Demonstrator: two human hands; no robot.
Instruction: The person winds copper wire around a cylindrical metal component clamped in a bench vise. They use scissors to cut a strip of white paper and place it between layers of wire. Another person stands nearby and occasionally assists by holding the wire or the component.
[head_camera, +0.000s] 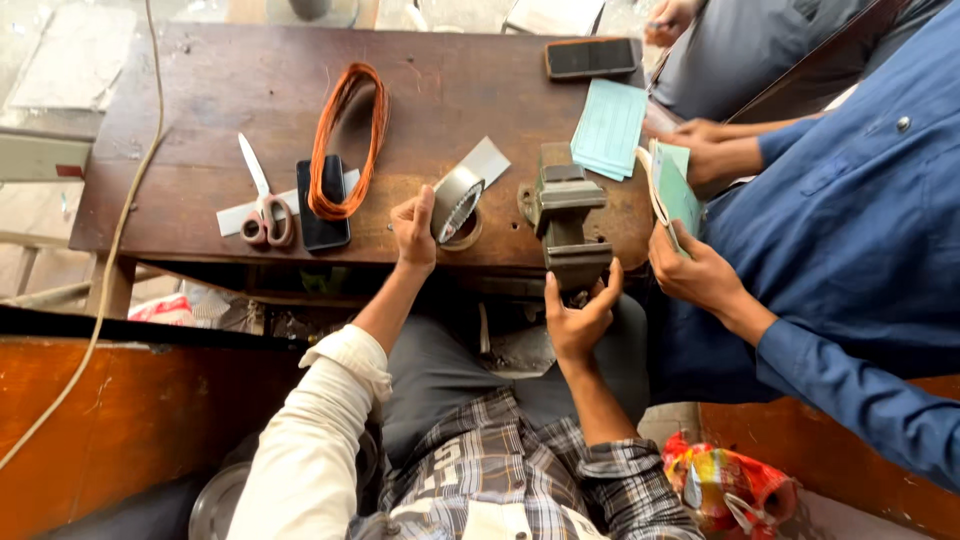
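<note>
My left hand (413, 232), in a white sleeve, rests on the near edge of the wooden workbench (200, 90) and grips a grey roll of tape (456, 205) standing on its edge. A strip of tape (485, 160) runs from the roll across the bench. My right hand (580, 318), in a plaid sleeve, reaches up from below the bench edge. Its thumb and fingers clasp the near end of a metal bench vise (562, 215) bolted to the bench. What it pinches there is hidden.
A coil of orange wire (347, 140), a black phone (322, 205), pink-handled scissors (262, 205) and a second phone (592, 57) lie on the bench. A person in blue at the right holds green cards (675, 190); more cards (608, 128) lie beside the vise.
</note>
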